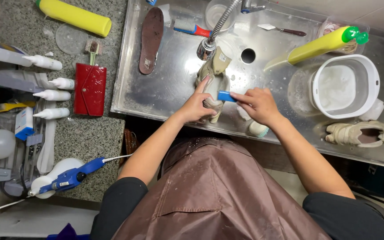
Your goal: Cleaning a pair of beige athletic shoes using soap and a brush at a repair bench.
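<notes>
While both forearms reach over the brown apron [214, 195] into the steel sink [165, 89], the left hand [196, 106] wraps its fingers round a beige shoe [214, 73] under the faucet head [206, 48], index finger stretched along it. The right hand [258, 104] pinches a small blue brush [226, 96] against the shoe's opening. A white tub [345, 86], a second shoe [356, 133], a yellow bottle [321, 44] and a brown insole [151, 38] lie around; a red wallet [90, 89] rests on the granite counter [85, 138].

The left hand [196, 106] covers the shoe's [214, 73] lower side. The brush [226, 96] is mostly hidden in the right hand [258, 104]. The second shoe [361, 133] runs off the right edge.
</notes>
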